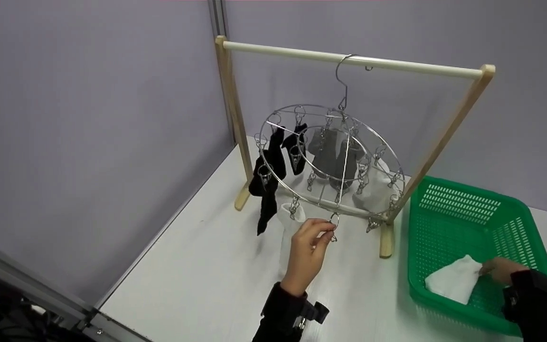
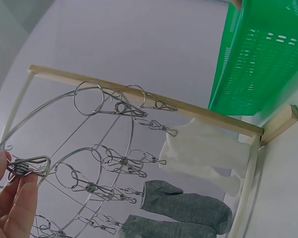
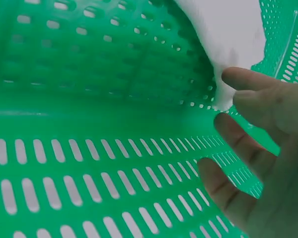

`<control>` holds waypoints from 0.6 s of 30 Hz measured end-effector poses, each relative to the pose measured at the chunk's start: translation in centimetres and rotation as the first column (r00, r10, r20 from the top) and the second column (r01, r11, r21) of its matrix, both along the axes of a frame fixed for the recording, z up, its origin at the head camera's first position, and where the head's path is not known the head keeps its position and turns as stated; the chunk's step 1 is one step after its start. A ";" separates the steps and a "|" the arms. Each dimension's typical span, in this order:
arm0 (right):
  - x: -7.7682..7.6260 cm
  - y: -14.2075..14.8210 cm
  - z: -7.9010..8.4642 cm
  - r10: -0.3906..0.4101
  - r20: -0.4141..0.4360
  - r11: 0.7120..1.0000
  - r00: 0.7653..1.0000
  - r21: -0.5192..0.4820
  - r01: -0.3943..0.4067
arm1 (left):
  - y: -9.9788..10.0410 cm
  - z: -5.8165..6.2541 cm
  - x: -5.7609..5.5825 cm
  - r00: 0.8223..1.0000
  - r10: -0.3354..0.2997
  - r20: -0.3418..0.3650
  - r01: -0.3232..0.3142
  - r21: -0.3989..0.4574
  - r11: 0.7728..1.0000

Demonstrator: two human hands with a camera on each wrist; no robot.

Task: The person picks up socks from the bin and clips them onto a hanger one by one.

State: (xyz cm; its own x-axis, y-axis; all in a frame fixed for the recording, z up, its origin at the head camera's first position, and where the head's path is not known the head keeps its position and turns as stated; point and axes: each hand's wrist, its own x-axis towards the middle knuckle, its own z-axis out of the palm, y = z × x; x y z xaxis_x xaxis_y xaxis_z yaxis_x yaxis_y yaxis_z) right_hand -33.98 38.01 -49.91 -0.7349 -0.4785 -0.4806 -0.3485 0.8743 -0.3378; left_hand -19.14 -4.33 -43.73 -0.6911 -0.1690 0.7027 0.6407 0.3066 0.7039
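My left hand [image 1: 309, 249] pinches a metal clothespin [image 2: 27, 167] on the near rim of a round wire drying hanger [image 1: 302, 194]. The clothespin's jaws hold no cloth. Inside a green plastic basket [image 1: 473, 228], my right hand [image 1: 500, 270] pinches the corner of a white sock [image 1: 454, 280], most of which lies on the basket floor. The right wrist view shows the sock [image 3: 233, 29] at the thumb and forefinger, the other fingers spread apart. A white sock [image 1: 288, 237] hangs just behind my left hand.
The hanger hooks over a white rail [image 1: 292, 51] on a wooden stand [image 1: 439, 142]. Black socks [image 1: 268, 190] hang at its left, grey socks [image 2: 184, 203] at the back and white socks [image 2: 208, 148] at the right. Bare clothespins dangle between them. Walls stand behind and to the left.
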 end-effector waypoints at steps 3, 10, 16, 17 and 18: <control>0.4 -0.5 0.8 -0.011 -0.108 0.999 0.994 -0.044 0.006 | 0.0 0.0 0.0 1.000 0.006 0.004 -0.006 -0.010 1.000; 0.4 -2.5 3.6 -0.078 -0.309 0.996 0.948 -0.056 0.064 | 0.2 0.0 -0.2 1.000 0.016 0.024 -0.016 -0.014 1.000; 1.2 -4.3 7.0 -0.031 -0.541 0.999 0.840 -0.048 0.006 | 0.4 0.4 -0.4 0.995 0.034 0.094 -0.035 0.009 0.999; 1.4 -4.6 7.6 -0.032 -0.595 0.998 0.803 -0.056 -0.001 | 0.4 0.5 -0.5 0.993 0.037 0.111 -0.038 0.011 0.999; 1.7 -5.0 8.2 -0.037 -0.646 0.998 0.762 -0.070 -0.011 | 0.4 0.6 -0.5 0.991 0.039 0.127 -0.041 0.011 0.999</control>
State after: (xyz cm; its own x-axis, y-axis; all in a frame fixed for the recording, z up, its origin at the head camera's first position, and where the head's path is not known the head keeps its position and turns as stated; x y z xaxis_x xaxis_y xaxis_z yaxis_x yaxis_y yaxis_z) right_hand -32.29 33.01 -41.68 -0.8659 -0.4793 0.1433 -0.4939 0.8646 -0.0922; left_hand -19.66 -3.90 -43.09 -0.7669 -0.2071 0.6075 0.5338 0.3198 0.7828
